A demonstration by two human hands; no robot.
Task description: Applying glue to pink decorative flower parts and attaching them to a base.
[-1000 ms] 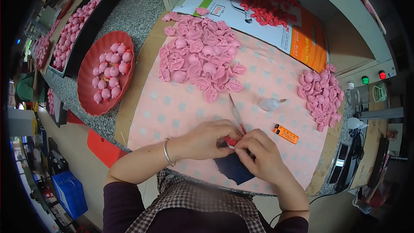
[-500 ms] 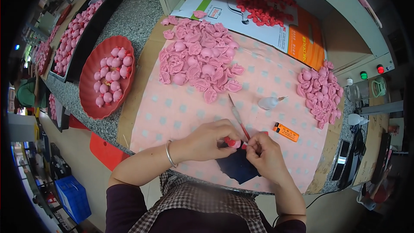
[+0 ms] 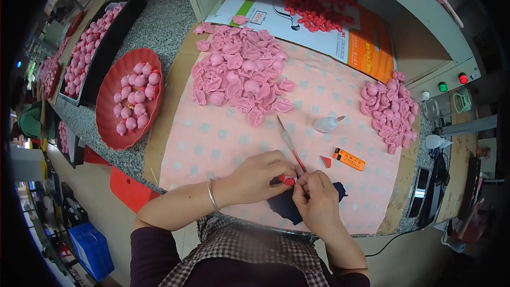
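Pink dotted cloth (image 3: 255,138) spread over most of the workbench, its near edge hidden under the forearms. Printed cardboard sheet (image 3: 340,32) at the cloth's far edge, partly buried under a scatter of small red pieces (image 3: 313,2). Large heap of pink moulded pieces (image 3: 239,74) on the cloth's far-left part; smaller heap (image 3: 388,109) at its right edge. Red round tray (image 3: 109,122) of pink balls beyond the cloth's left edge, and a black tray (image 3: 114,37) of more pink pieces behind it, cut off toward the left rim. Dark blue scrap (image 3: 289,207) at the cloth's near edge, mostly covered by the right hand (image 3: 319,202). Left hand (image 3: 257,175) and right hand pressed together near the cloth's near edge, fingertips pinched on a tiny red piece (image 3: 288,180); shape of the piece too small to make out. Thin red-handled tool (image 3: 291,146) lying slanted just beyond the hands, its lower end lost behind the fingers, hold unclear. White glue bottle (image 3: 326,124) on its side, right of centre. Orange lighter (image 3: 349,159) and a red triangular scrap (image 3: 325,161) just right of the hands.
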